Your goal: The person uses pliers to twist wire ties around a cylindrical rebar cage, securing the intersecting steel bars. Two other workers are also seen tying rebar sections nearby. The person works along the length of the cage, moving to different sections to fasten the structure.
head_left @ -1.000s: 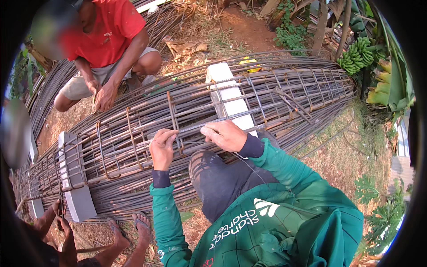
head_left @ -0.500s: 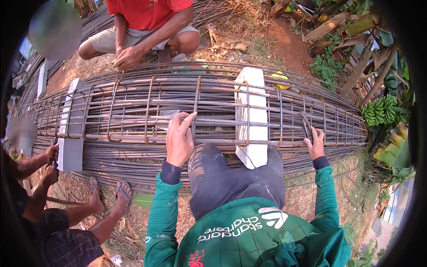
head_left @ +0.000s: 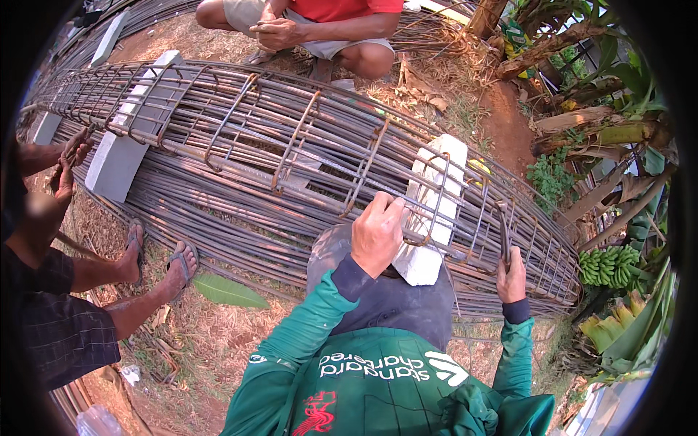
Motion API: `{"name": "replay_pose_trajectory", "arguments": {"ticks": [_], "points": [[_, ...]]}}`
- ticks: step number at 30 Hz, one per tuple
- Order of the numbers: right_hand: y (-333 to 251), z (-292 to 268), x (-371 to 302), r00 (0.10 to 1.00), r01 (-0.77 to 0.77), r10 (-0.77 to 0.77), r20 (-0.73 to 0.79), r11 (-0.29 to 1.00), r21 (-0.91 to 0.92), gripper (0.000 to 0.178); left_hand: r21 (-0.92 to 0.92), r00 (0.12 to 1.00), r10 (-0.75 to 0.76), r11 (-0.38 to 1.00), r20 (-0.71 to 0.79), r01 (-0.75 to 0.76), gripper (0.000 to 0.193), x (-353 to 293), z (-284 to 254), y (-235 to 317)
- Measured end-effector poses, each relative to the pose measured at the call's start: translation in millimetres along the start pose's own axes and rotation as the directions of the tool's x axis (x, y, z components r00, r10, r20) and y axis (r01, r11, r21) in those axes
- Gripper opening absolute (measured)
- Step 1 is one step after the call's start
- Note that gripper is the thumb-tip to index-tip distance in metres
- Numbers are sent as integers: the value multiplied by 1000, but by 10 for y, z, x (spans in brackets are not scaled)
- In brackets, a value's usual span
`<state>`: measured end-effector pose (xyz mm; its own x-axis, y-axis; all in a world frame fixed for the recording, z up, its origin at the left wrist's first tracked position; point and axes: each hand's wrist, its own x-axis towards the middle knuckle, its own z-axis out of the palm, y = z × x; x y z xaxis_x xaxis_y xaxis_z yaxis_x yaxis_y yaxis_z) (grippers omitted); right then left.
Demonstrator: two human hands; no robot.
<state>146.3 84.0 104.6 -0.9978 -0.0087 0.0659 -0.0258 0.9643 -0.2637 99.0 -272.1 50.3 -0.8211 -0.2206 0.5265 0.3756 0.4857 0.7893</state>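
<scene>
A long cage of rusty steel rebar (head_left: pixel 294 151), with square stirrups (head_left: pixel 367 166) around its bars, rests across a white block (head_left: pixel 420 266) and a grey-white block (head_left: pixel 118 168). My left hand (head_left: pixel 377 234) is closed in a pinch at the near bar of the cage, just left of the white block. Whatever its fingertips hold is too small to make out. Farther right, my right hand (head_left: pixel 512 279) grips dark metal pincers (head_left: pixel 504 231) by their handles, with the tool pointing up over the cage's right part.
Many loose rebars (head_left: pixel 218 247) lie beneath the cage. Across from me crouches a person in red (head_left: pixel 334 29); at the left another person's hands (head_left: pixel 62 156) hold a tool at the cage. Green bananas (head_left: pixel 609 267) hang at the right.
My view has turned, so the cage now slants down to the right. My left hand has moved along the cage to the white block, its fingers now closed. The pincers point more upright.
</scene>
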Motion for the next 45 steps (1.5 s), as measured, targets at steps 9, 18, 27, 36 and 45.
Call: {"name": "replay_pose_trajectory", "arguments": {"ticks": [9, 18, 27, 36, 45], "points": [[-1575, 208, 1040, 791, 545, -551, 266, 436, -717, 30, -111, 986, -100, 990, -136, 85, 16, 32, 83, 81], [-1897, 477, 1170, 752, 425, -642, 148, 302, -853, 58, -167, 983, -102, 983, -153, 76, 13, 48, 52, 35], [-2159, 391, 1116, 740, 453, -648, 178, 285, -845, 68, -180, 982, -123, 979, -145, 96, 8, 91, 22, 40], [-2289, 296, 1141, 703, 422, -669, 242, 118, -899, 51, -226, 977, -140, 969, -163, 101, 8, 74, 64, 48], [-2358, 149, 1210, 659, 555, -600, 453, -18, -831, 41, -247, 969, -171, 961, -180, 123, 14, 73, 28, 56]]}}
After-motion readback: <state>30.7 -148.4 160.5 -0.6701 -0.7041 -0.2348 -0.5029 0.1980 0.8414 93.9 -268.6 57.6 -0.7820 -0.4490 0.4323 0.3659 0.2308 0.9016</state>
